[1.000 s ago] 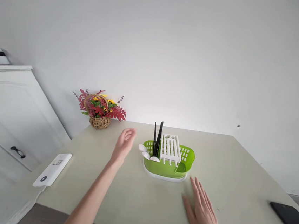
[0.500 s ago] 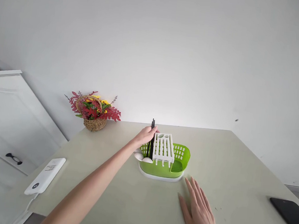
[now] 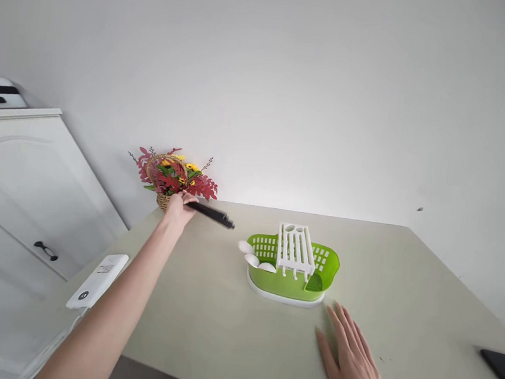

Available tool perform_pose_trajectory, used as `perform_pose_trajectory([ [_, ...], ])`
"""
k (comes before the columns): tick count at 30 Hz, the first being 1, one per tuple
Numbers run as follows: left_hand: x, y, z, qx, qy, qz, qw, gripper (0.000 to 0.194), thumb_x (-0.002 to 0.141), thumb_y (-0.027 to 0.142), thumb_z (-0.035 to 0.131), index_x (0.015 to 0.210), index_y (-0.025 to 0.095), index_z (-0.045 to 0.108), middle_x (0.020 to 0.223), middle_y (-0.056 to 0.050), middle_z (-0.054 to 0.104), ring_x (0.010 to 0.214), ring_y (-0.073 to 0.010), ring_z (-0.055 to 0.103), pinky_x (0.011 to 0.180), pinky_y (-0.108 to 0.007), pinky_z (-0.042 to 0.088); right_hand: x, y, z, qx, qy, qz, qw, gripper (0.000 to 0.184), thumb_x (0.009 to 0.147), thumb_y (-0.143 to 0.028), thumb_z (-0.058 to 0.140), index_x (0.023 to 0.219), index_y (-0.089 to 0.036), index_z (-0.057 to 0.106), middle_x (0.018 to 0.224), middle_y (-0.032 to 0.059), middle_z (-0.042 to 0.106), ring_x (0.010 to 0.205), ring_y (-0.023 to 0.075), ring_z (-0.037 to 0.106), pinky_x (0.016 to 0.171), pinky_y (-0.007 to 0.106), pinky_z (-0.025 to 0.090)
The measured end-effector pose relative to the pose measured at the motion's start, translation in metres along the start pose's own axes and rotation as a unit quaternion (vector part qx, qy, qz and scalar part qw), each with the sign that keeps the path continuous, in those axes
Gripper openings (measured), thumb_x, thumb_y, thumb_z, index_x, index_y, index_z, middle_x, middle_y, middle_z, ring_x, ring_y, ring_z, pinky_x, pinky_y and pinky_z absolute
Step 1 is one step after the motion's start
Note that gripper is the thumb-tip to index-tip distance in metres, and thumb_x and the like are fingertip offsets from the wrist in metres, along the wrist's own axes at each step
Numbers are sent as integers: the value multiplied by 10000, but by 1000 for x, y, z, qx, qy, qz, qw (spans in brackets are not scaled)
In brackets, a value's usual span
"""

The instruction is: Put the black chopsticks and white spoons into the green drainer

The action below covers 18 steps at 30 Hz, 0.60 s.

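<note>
My left hand is closed around a bundle of black chopsticks, held sideways in front of the flower basket, their free ends pointing right. To the right stands a green basket on a white base, with a white slotted rack across its top. Several white spoons rest at its left end, bowls outward. My right hand lies flat on the table, fingers stretched, just in front of the basket's right end and holding nothing.
A wicker basket of red and yellow flowers stands at the back left by the wall. A white power bank with a cable lies at the left edge. A dark phone lies at the right edge. A white cabinet adjoins the table's left side.
My left hand has lifted the chopsticks out of the green basket and carried them left, turning them from upright to nearly level. My right hand stays flat. The view has shifted slightly left.
</note>
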<state>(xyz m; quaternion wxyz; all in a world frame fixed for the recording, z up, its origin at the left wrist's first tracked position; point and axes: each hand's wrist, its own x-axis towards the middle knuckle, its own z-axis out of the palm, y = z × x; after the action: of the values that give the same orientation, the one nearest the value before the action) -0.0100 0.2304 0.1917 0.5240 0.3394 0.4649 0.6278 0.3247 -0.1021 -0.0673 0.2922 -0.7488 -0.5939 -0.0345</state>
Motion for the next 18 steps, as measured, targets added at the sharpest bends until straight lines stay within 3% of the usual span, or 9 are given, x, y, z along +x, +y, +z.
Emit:
perform_pose_trajectory([
  [4,-5,-37,-57,139,12,-43,989,381,1069,264,497,702,198,420,512,132,268,348,-31,204,344,-155,169,-2,8,3,-7,-18,-17,1000,661,1012,-521,449,1610,-253,358,1674,49,370,1527,317,373,1189,584,429],
  [8,-15,-82,-93,304,11,-47,951,326,1001,337,602,721,195,514,498,98,379,360,-67,347,386,-188,227,-3,13,6,-19,-30,-14,999,675,1007,-524,462,1614,-249,352,1676,50,363,1518,318,388,1174,591,445],
  [13,-22,-111,-114,485,13,19,874,193,976,320,569,823,210,614,664,-49,642,692,-237,677,590,-278,449,-4,18,9,-30,-32,-17,999,674,1003,-528,462,1607,-246,366,1671,50,373,1510,321,401,1168,588,453],
  [18,-30,-129,-118,602,6,57,796,205,1000,334,516,1051,190,652,914,-147,745,936,-346,725,770,-372,500,-4,18,9,-37,-35,-24,998,674,1001,-520,465,1609,-249,357,1673,48,372,1516,313,393,1174,580,447],
])
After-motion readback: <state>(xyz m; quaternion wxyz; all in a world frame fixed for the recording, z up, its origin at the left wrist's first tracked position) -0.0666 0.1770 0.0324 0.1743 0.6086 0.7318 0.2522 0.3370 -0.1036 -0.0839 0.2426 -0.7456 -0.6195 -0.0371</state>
